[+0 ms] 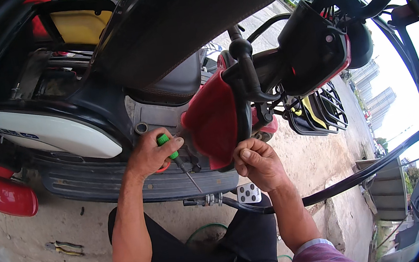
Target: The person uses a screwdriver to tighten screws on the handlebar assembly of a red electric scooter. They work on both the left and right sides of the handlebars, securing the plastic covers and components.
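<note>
My left hand (pixel 149 154) is closed around a screwdriver (pixel 164 141) with a green and black handle; its thin shaft slants down to the right over the ribbed black footboard (pixel 105 186). An orange-red loop (pixel 164 165) shows below that hand, partly hidden. My right hand (pixel 261 164) is pinched shut at the lower right edge of a red front panel (pixel 213 119) of an electric scooter or tricycle. Whatever is between those fingertips, if anything, is too small to make out.
A long black seat (pixel 193 15) spans the top, above a white side panel (pixel 49 132). Handlebars and a wire basket (pixel 319 110) are at the right. A black curved tube (pixel 345 182) and a silver pedal (pixel 249 193) sit near my knees. Pliers (pixel 66 247) lie on the concrete.
</note>
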Demonstrator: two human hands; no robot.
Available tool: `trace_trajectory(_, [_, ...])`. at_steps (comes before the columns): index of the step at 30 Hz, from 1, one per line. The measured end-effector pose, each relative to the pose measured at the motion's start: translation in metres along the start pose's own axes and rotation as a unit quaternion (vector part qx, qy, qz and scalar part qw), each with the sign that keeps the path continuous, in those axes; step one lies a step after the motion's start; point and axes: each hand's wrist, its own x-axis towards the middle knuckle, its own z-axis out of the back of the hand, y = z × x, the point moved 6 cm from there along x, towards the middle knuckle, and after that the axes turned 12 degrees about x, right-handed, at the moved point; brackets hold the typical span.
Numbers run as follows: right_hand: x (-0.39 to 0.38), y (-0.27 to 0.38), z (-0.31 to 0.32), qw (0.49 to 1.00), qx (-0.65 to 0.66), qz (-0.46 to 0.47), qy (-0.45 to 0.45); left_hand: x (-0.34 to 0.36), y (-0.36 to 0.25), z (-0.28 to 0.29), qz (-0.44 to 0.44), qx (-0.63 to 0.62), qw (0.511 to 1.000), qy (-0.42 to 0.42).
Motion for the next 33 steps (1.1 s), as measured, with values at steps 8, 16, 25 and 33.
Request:
trace_trajectory(8, [-0.018,0.035,0.030,0.983,0.115,0.091,-0.110,-0.010,-0.048,-0.030,-0.069,-0.407,0.900,-0.141])
trace_trajectory(16, [-0.018,0.043,0.033,0.974,0.187,0.101,-0.075,-0.012,-0.082,-0.055,-0.122,-0.340,0.921,-0.147])
trace_trajectory(25, [-0.024,0.041,0.035,0.966,0.230,0.105,-0.052,-0.013,-0.082,-0.065,-0.150,-0.333,0.919,-0.147])
trace_trajectory(33, [-0.027,0.042,0.035,0.965,0.235,0.110,-0.047,-0.015,-0.087,-0.064,-0.179,-0.350,0.910,-0.134])
